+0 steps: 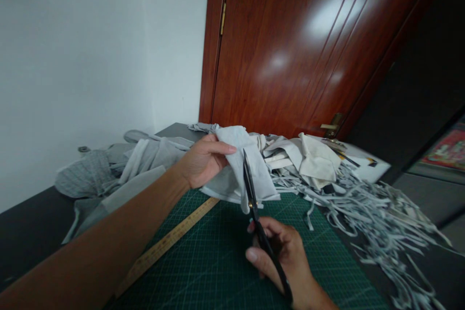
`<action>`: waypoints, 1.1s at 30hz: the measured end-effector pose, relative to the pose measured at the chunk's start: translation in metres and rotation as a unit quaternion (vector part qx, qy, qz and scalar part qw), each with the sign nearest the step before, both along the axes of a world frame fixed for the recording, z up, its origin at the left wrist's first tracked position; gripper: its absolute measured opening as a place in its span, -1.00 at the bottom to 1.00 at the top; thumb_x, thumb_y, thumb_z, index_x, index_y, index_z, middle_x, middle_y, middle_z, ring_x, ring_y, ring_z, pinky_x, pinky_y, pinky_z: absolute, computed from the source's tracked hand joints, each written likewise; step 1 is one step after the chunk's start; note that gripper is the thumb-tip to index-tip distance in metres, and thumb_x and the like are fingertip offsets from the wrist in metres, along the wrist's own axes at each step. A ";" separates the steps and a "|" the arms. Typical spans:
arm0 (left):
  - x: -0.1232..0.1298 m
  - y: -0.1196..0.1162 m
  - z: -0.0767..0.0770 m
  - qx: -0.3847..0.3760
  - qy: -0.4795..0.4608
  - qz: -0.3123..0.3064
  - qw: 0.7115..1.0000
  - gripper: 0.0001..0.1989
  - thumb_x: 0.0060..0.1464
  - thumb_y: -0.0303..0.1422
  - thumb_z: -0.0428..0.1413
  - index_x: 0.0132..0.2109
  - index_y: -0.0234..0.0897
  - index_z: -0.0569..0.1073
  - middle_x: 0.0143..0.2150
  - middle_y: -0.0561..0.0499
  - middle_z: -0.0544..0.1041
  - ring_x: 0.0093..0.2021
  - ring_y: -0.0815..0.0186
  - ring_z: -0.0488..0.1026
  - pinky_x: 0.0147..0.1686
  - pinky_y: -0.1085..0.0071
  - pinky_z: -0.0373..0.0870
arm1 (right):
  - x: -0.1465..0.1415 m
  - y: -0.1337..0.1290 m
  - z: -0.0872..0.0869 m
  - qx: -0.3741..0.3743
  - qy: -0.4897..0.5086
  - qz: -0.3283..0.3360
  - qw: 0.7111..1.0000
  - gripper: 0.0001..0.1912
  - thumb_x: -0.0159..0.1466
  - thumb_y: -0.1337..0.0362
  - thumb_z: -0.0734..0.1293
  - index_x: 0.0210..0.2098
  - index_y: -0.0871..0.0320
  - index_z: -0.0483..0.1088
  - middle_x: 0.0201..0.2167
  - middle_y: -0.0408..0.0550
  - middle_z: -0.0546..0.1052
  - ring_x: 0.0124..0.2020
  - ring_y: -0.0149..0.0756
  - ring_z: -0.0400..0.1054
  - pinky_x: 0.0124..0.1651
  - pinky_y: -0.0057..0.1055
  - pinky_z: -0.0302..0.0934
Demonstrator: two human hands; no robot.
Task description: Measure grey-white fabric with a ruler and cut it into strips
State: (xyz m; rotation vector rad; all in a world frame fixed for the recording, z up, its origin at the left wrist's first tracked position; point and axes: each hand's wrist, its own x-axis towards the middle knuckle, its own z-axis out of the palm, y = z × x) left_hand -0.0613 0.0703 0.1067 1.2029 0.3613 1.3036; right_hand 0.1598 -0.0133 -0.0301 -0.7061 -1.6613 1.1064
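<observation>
Pinched between the thumb and fingers of my left hand (pixel 208 159) is a light grey piece of fabric (pixel 259 174), raised above a green cutting mat (pixel 218 256). My right hand (pixel 281 254) grips a pair of black scissors (pixel 253 206) by the handles. The scissor blades point up and away and lie against the fabric; whether they are fully closed is hard to tell. The lower part of the fabric hangs near the far edge of the mat. A wooden ruler (pixel 178 231) lies diagonally on the mat, passing under my left forearm.
Grey fabric pieces (pixel 85 172) are heaped at the left. Cream fabric (pixel 319 157) lies beyond the mat, right of centre. Many thin grey strips (pixel 378 218) spread along the right side. Behind the table stand a white wall and a brown door (pixel 283 48).
</observation>
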 end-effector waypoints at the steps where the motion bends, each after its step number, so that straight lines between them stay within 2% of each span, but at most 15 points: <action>1: 0.000 0.000 0.000 -0.003 -0.003 -0.003 1.000 -0.80 -0.13 -0.55 0.32 -0.25 -0.40 0.64 -0.28 -0.13 0.68 -0.11 0.06 0.62 0.06 0.16 0.46 | 0.000 -0.001 0.001 -0.001 0.004 0.008 1.000 -0.62 0.24 -0.02 0.61 -0.16 0.09 0.54 -0.59 -0.35 0.24 -0.64 -0.46 0.08 -0.58 -0.50 -0.05; 6: -0.002 -0.001 -0.001 -0.020 0.001 -0.019 1.000 -0.84 -0.15 -0.54 0.32 -0.31 -0.40 0.64 -0.31 -0.14 0.68 -0.16 0.06 0.64 -0.04 0.20 0.49 | 0.001 -0.003 0.006 0.001 0.010 0.024 1.000 -0.57 0.23 -0.03 0.61 -0.11 0.12 0.54 -0.55 -0.31 0.28 -0.57 -0.43 0.10 -0.51 -0.46 -0.03; 10: -0.002 -0.001 -0.001 -0.018 0.014 -0.034 0.999 -0.79 -0.18 -0.55 0.32 -0.28 -0.39 0.66 -0.31 -0.16 0.70 -0.11 -0.02 0.66 0.02 0.13 0.50 | 0.001 -0.002 0.008 -0.006 0.011 0.034 0.999 -0.55 0.22 -0.02 0.62 -0.09 0.14 0.54 -0.54 -0.29 0.30 -0.55 -0.41 0.10 -0.49 -0.45 0.00; 15: -0.001 -0.002 -0.004 -0.008 0.032 -0.041 0.999 -0.77 -0.15 -0.55 0.31 -0.24 -0.39 0.67 -0.28 -0.16 0.72 -0.07 -0.04 0.67 0.12 0.08 0.47 | 0.001 -0.002 0.006 -0.008 0.012 0.025 1.000 -0.55 0.22 -0.02 0.62 -0.09 0.13 0.54 -0.53 -0.29 0.28 -0.53 -0.40 0.09 -0.48 -0.45 0.01; 22: 0.002 0.000 -0.011 -0.017 0.038 -0.058 0.997 -0.69 -0.15 -0.54 0.33 -0.15 -0.38 0.68 -0.21 -0.15 0.73 -0.11 0.05 0.66 0.05 0.17 0.48 | 0.001 -0.001 0.009 -0.010 0.008 0.028 1.000 -0.57 0.24 0.00 0.62 -0.10 0.14 0.54 -0.54 -0.30 0.31 -0.55 -0.40 0.12 -0.48 -0.44 0.01; 26: 0.004 -0.001 -0.012 -0.017 0.038 -0.062 0.997 -0.68 -0.17 -0.53 0.34 -0.16 -0.39 0.69 -0.25 -0.15 0.73 -0.11 0.06 0.66 0.03 0.21 0.49 | 0.000 -0.001 0.008 -0.009 -0.001 0.015 1.000 -0.59 0.25 -0.02 0.61 -0.14 0.13 0.54 -0.55 -0.31 0.27 -0.56 -0.41 0.12 -0.50 -0.45 0.01; 33: 0.005 -0.001 -0.012 -0.004 0.037 -0.066 0.997 -0.70 -0.14 -0.55 0.30 -0.17 -0.39 0.68 -0.28 -0.15 0.72 -0.06 -0.02 0.67 0.09 0.11 0.49 | -0.001 -0.003 0.011 -0.020 -0.026 -0.002 0.999 -0.58 0.23 -0.06 0.62 -0.20 0.11 0.53 -0.58 -0.33 0.25 -0.60 -0.41 0.12 -0.55 -0.47 0.02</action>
